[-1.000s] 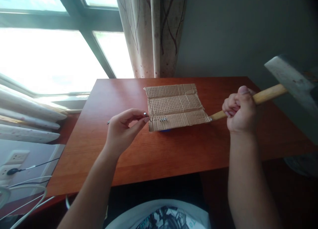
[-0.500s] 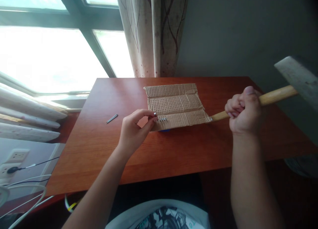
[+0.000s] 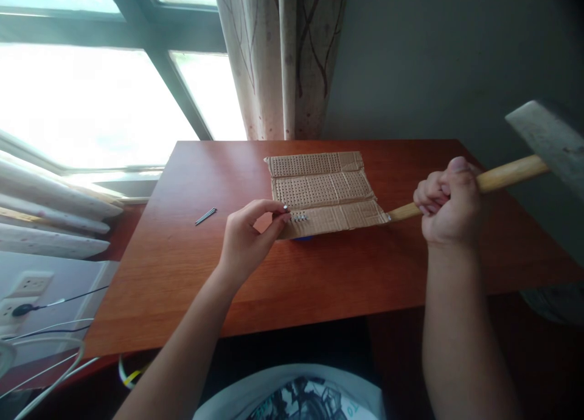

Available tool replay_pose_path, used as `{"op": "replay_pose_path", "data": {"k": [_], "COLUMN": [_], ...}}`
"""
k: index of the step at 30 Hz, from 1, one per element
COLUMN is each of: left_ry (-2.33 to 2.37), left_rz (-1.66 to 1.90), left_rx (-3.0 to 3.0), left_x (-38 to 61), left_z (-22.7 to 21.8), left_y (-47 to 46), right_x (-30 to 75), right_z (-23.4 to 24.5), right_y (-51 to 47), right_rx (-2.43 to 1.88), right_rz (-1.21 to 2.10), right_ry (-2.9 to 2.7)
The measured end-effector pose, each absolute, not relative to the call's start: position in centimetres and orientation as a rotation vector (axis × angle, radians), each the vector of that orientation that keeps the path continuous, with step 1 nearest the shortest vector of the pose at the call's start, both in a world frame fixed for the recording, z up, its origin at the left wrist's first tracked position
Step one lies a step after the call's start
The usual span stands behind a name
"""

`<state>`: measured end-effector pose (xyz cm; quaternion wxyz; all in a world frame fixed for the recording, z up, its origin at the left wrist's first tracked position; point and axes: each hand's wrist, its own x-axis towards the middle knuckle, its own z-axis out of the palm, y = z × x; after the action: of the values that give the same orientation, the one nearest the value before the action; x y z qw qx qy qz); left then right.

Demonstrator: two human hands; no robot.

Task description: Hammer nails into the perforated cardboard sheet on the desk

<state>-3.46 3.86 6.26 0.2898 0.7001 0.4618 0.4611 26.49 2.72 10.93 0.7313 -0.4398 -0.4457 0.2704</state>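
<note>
Nail (image 3: 285, 208), likely light and stiff, is pinched below its head, probably the best hold, by the left hand (image 3: 250, 228); the hammer (image 3: 513, 172), likely head-heavy, is gripped mid-handle by the fisted right hand (image 3: 449, 201).

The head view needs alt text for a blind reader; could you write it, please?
The left hand pinches a nail at a holed cardboard sheet; the right hand holds a hammer. More nails lie to the left on a table by a window.
</note>
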Motion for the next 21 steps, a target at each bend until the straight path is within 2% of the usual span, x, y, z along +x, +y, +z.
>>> {"op": "replay_pose_path", "data": {"k": [21], "left_ry": [1.23], "left_rz": [1.245], "left_rx": [2.077], "left_x": [-2.99], "left_z": [6.67], "left_y": [3.77], "right_x": [26.56], "right_z": [10.67], "right_y": [2.6], "right_rx": [-0.963], "right_rz": [0.563], "right_ry": [-1.005]}}
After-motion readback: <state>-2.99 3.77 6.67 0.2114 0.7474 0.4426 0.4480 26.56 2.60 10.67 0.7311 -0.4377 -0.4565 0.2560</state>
